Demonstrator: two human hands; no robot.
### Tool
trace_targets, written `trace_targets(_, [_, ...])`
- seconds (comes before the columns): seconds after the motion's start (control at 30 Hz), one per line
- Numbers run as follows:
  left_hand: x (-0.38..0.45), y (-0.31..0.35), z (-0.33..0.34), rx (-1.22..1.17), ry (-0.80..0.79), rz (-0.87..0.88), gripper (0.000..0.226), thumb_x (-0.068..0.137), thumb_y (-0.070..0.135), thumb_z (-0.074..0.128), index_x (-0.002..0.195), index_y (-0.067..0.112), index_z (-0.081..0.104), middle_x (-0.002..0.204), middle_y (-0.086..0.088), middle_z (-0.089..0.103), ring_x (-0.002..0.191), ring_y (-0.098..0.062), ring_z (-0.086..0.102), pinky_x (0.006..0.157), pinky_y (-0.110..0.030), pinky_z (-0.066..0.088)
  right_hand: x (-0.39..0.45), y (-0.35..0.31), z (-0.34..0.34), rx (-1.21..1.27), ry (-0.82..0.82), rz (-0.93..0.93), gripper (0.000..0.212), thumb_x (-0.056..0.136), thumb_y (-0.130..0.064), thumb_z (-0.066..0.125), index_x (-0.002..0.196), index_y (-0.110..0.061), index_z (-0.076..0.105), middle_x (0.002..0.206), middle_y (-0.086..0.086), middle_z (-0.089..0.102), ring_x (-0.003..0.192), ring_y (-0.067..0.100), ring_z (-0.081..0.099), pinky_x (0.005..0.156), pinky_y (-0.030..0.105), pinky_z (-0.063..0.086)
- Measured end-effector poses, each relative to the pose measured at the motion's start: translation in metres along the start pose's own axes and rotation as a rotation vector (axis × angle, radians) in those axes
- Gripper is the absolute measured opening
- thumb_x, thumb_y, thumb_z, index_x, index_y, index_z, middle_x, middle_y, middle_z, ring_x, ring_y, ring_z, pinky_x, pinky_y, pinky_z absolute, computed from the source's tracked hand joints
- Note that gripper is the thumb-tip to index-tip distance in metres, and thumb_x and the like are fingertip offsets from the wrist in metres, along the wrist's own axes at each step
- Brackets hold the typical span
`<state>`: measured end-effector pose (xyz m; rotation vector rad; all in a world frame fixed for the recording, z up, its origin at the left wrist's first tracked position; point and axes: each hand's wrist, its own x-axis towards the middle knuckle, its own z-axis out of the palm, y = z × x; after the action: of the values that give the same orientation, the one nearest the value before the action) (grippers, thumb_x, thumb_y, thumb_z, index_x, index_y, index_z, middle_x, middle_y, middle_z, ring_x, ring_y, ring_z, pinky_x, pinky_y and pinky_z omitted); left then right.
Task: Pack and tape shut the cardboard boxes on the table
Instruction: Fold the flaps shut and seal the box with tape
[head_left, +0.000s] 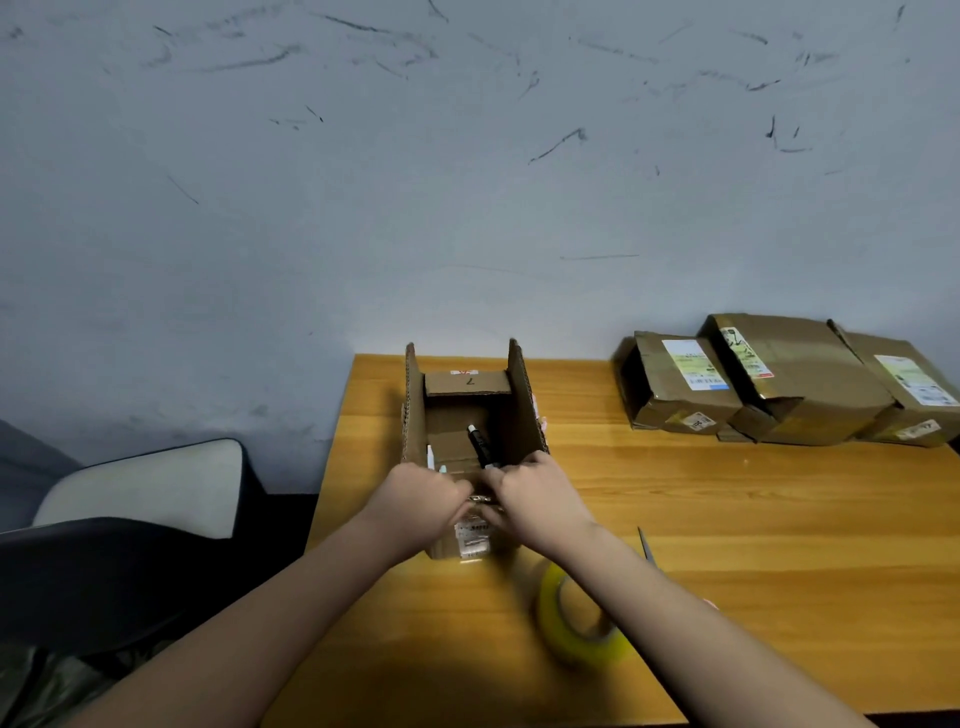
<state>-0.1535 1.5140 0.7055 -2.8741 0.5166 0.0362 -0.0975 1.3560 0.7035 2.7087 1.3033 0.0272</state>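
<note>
The open cardboard box (470, 441) sits mid-frame on the counter (727, 519), a black marker (480, 447) inside; both hands (478, 493) pinch its near flap. Taping remains; tape roll (576, 618) waits lower right.

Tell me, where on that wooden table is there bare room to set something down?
Bare wood lies between the open cardboard box and the stacked brown cardboard boxes, and in front of that stack on the orange wooden table. It is crowded near both hands, the yellowish tape roll and the metal scissors.
</note>
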Motion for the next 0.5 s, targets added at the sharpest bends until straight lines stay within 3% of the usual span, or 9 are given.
trace_targets(0.07, [0.002, -0.003, -0.002, 0.002, -0.065, 0.009, 0.035, 0.104, 0.037, 0.027, 0.11, 0.017, 0.056, 0.099, -0.001, 0.066, 0.087, -0.023, 0.063, 0.049, -0.027, 0.024, 0.0, 0.007, 0.005, -0.012, 0.018, -0.078, 0.018, 0.083, -0.037, 0.068, 0.091, -0.02, 0.066, 0.077, -0.001, 0.07, 0.071, 0.02, 0.068, 0.072, 0.029, 0.045])
trace_targets(0.13, [0.007, -0.003, -0.008, -0.015, -0.102, 0.007, 0.035, 0.104, 0.036, 0.029, 0.11, 0.017, 0.057, 0.101, -0.002, 0.066, 0.091, -0.023, 0.063, 0.052, -0.027, 0.029, -0.001, 0.01, 0.007, -0.041, 0.037, -0.099, 0.015, 0.07, -0.03, 0.08, 0.075, -0.024, 0.067, 0.061, -0.004, 0.067, 0.055, 0.016, 0.065, 0.061, 0.024, 0.045])
trace_targets(0.2, [0.011, -0.005, -0.013, -0.071, -0.117, -0.036, 0.035, 0.103, 0.039, 0.032, 0.108, 0.018, 0.06, 0.102, -0.002, 0.067, 0.094, -0.023, 0.063, 0.061, -0.027, 0.036, -0.001, 0.009, -0.001, -0.007, 0.02, -0.099, 0.009, 0.086, -0.028, 0.066, 0.089, -0.019, 0.068, 0.077, 0.002, 0.072, 0.071, 0.023, 0.069, 0.07, 0.029, 0.046])
trace_targets(0.3, [0.016, -0.008, -0.015, -0.174, -0.154, -0.108, 0.034, 0.099, 0.041, 0.037, 0.106, 0.019, 0.062, 0.097, -0.001, 0.067, 0.089, -0.019, 0.064, 0.064, -0.027, 0.043, 0.01, 0.011, -0.01, -0.004, -0.098, -0.041, 0.032, 0.101, -0.035, 0.04, 0.11, -0.013, 0.062, 0.107, 0.012, 0.069, 0.1, 0.033, 0.064, 0.081, 0.035, 0.044])
trace_targets(0.5, [0.026, -0.009, -0.012, -0.163, -0.152, -0.102, 0.028, 0.099, 0.039, 0.042, 0.099, 0.017, 0.06, 0.101, -0.003, 0.066, 0.094, -0.022, 0.062, 0.067, -0.029, 0.042, 0.02, 0.016, -0.013, 0.049, -0.224, 0.004, 0.025, 0.096, -0.025, 0.049, 0.109, -0.009, 0.063, 0.111, 0.014, 0.066, 0.103, 0.035, 0.062, 0.071, 0.032, 0.04])
